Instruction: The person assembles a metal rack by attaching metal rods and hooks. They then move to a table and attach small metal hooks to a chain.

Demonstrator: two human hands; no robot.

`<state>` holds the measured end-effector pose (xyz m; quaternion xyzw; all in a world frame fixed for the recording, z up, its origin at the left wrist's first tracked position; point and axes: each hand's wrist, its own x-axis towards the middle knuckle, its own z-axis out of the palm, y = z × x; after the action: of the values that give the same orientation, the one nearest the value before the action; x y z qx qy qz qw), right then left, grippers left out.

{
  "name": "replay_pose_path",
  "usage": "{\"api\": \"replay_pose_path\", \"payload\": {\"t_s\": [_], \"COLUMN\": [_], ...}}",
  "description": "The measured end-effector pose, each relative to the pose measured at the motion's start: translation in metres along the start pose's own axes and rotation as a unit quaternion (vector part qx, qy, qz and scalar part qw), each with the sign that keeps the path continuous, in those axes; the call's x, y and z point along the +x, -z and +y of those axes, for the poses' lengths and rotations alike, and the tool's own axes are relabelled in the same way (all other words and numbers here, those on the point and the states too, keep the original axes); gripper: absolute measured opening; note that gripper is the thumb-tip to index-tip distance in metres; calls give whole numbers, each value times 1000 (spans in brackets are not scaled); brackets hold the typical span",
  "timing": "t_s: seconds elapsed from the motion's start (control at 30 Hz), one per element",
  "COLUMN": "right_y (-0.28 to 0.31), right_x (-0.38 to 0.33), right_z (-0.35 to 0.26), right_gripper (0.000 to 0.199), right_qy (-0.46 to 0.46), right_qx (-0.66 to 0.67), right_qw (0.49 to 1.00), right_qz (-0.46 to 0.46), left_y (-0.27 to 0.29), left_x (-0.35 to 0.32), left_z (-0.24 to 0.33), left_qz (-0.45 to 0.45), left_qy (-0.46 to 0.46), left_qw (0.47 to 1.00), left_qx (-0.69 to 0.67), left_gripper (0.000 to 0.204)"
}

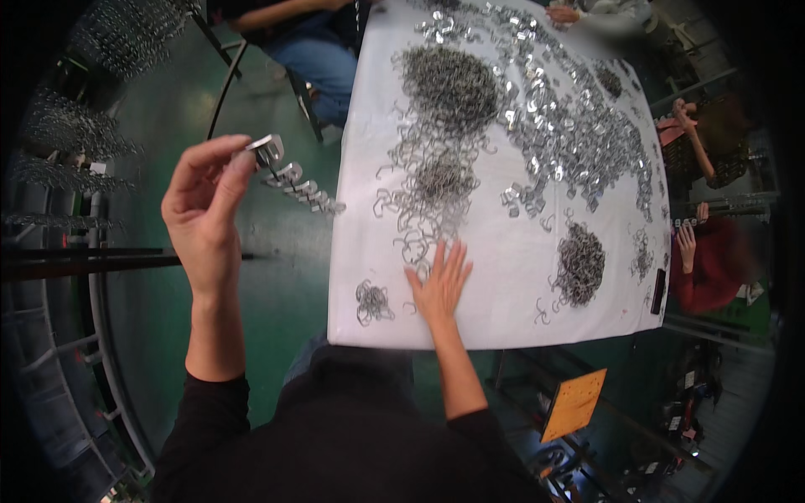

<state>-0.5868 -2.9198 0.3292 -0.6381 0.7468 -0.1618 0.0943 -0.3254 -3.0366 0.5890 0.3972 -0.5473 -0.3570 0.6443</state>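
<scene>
My left hand [205, 201] is raised off the table's left side. Its thumb and fingers pinch the upper end of a chain of shiny bent metal pieces [295, 183], which slants down to the right toward the table edge. Fingers spread, my right hand [442, 289] reaches over the near part of the white-covered table [503, 293]. Its fingertips are at the near end of loose wire hooks [415, 247]; whether they touch any, I cannot tell. A small cluster of hooks [372, 302] lies at the near left corner.
Big dark hook piles [450, 88] and a spread of shiny metal pieces [579, 138] cover the far table. A round hook pile [580, 264] sits right of my right hand. People sit around the table. Filled racks [71, 126] stand left; an orange-yellow board [574, 405] is below the table.
</scene>
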Motion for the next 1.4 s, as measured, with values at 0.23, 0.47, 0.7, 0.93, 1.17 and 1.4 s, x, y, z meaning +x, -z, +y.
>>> {"api": "replay_pose_path", "payload": {"t_s": [0.23, 0.47, 0.7, 0.93, 1.17, 1.4], "right_y": [-28, 0, 39, 18, -35, -18], "right_x": [120, 210, 70, 15, 104, 206], "right_z": [-12, 14, 23, 23, -33, -2], "right_gripper": [94, 76, 63, 68, 51, 40], "right_qy": [30, 9, 151, 183, 354, 261], "right_qx": [-10, 14, 124, 59, -13, -168], "right_qw": [995, 1000, 981, 981, 934, 951], "right_qz": [98, 0, 17, -26, -38, -1], "left_y": [2, 21, 53, 55, 26, 13], "left_x": [-2, -12, -19, -26, -38, -52], "left_z": [-7, -10, -16, -15, -1, 15], "left_qz": [6, 35, 40, 21, 27, 30], "left_qy": [-19, -48, -56, -65, -61, -41], "left_qw": [1000, 998, 996, 997, 998, 997], "left_qx": [4, 28, 57, 36, 9, 56], "left_gripper": [20, 22, 25, 23, 22, 20]}}
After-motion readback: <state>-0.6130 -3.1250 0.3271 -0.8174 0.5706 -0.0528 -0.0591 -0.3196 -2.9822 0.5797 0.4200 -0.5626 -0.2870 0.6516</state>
